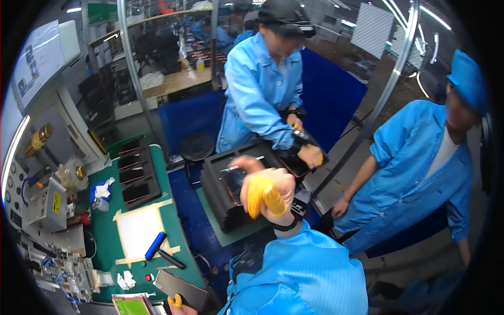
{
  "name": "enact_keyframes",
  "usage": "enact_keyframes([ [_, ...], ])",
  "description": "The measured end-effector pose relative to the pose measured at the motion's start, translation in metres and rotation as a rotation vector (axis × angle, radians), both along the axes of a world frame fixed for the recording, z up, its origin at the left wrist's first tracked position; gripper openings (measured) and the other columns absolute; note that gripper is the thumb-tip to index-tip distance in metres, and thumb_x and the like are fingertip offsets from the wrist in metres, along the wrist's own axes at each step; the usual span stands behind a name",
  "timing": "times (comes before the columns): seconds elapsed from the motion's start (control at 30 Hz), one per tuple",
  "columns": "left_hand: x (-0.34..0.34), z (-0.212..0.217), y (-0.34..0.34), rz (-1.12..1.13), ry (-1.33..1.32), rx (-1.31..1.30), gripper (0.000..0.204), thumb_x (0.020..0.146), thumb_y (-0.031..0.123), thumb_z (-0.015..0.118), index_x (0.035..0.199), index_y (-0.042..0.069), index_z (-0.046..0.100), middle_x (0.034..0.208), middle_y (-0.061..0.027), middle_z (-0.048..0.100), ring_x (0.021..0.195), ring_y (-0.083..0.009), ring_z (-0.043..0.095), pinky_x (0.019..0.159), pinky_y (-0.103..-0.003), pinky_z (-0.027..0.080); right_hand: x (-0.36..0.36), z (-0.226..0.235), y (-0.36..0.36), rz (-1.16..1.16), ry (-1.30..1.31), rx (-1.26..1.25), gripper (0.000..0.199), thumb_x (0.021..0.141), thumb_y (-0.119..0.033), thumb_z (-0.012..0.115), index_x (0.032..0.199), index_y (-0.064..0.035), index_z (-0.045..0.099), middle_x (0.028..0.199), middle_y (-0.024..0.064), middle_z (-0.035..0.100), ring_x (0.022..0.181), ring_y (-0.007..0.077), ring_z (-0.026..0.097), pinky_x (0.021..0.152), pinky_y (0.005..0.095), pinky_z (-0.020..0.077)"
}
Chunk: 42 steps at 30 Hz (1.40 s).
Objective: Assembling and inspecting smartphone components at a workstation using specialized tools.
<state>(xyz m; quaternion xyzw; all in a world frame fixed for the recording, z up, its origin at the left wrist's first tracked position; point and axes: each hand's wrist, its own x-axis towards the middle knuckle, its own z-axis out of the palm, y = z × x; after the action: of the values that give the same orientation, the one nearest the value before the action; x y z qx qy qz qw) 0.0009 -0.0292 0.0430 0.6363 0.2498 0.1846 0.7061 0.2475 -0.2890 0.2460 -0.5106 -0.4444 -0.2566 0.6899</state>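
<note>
- Overhead, from the head view, much is cut off: the left hand [176, 303] shows only at the bottom edge as a few fingers, one in a yellow finger cot, so how far it is closed cannot be told.
- It touches the near end of a dark flat panel [181, 289] with a reddish edge, lying on the green mat [107, 231]; the panel's long axis runs from upper left to lower right.
- The right hand [269, 190] is raised mid-frame, its back toward the camera, fingers curled, with yellow cots on them. It grips a small dark phone-like device [232, 180] by its right side.
- The device is half hidden behind the fingers; its glossy face tilts toward the camera and its long axis stands roughly upright, leaning slightly left.
- It hangs above a stack of black trays [226, 205], whose near side is hidden by the person's blue sleeve [304, 268].
- On the mat, well apart from both hands, lie a blue-headed roller [156, 245], a white sheet taped at its corners [138, 231] and a black slotted tray [137, 173].
- Across the stack, a co-worker's hands [307, 149] rest on a tray; what they hold is hard to make out.
</note>
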Motion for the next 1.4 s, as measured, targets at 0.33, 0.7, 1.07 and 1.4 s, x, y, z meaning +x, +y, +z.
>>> enact_keyframes([
  [0.33, 0.02, 0.05, -0.031, 0.029, -0.377, -0.796, 0.046, 0.083, 0.004, 0.047, 0.127, 0.01, 0.032, 0.119, -0.0122, 0.044, 0.109, -0.0252, 0.044, 0.095, -0.04, 0.035, -0.023, -0.015, -0.02, -0.317, -0.138, 0.012, 0.035, 0.085, -0.014, 0.048, 0.052, -0.0023, 0.052, 0.046, 0.0023, 0.05, 0.041, 0.0153, 0.049, 0.068, 0.0365, 0.0464],
  [0.7, -0.007, 0.103, -0.057, 0.23, -0.505, -0.769, 0.03, 0.081, -0.005, 0.047, 0.108, 0.007, 0.041, 0.101, -0.0105, 0.051, 0.092, -0.0183, 0.055, 0.078, -0.028, 0.048, -0.046, -0.093, 0.128, 1.089, 0.948, -0.655, 0.034, 0.09, -0.021, 0.042, 0.117, 0.0, 0.044, 0.093, 0.0099, 0.058, 0.075, 0.0154, 0.059, 0.072, 0.0257, 0.0477],
  [1.07, -0.067, 0.096, -0.052, 0.456, -0.621, -0.882, 0.033, 0.092, 0.03, 0.028, 0.109, 0.006, 0.045, 0.105, -0.0103, 0.053, 0.089, -0.0213, 0.057, 0.076, -0.034, 0.049, -0.122, -0.101, 0.227, 1.291, 0.976, -0.973, 0.029, 0.087, -0.008, 0.045, 0.116, -0.0031, 0.047, 0.087, 0.0025, 0.057, 0.072, 0.0064, 0.055, 0.062, 0.0192, 0.0482],
  [1.4, -0.148, 0.022, -0.083, 1.284, -0.343, -0.529, 0.034, 0.083, 0.004, 0.05, 0.116, 0.0, 0.043, 0.105, -0.0074, 0.05, 0.097, -0.0136, 0.048, 0.085, -0.023, 0.039, -0.14, -0.156, 0.26, 1.413, 0.681, -1.393, 0.033, 0.087, -0.011, 0.043, 0.118, -0.0021, 0.045, 0.096, 0.0117, 0.057, 0.076, 0.017, 0.06, 0.064, 0.0241, 0.0495],
])
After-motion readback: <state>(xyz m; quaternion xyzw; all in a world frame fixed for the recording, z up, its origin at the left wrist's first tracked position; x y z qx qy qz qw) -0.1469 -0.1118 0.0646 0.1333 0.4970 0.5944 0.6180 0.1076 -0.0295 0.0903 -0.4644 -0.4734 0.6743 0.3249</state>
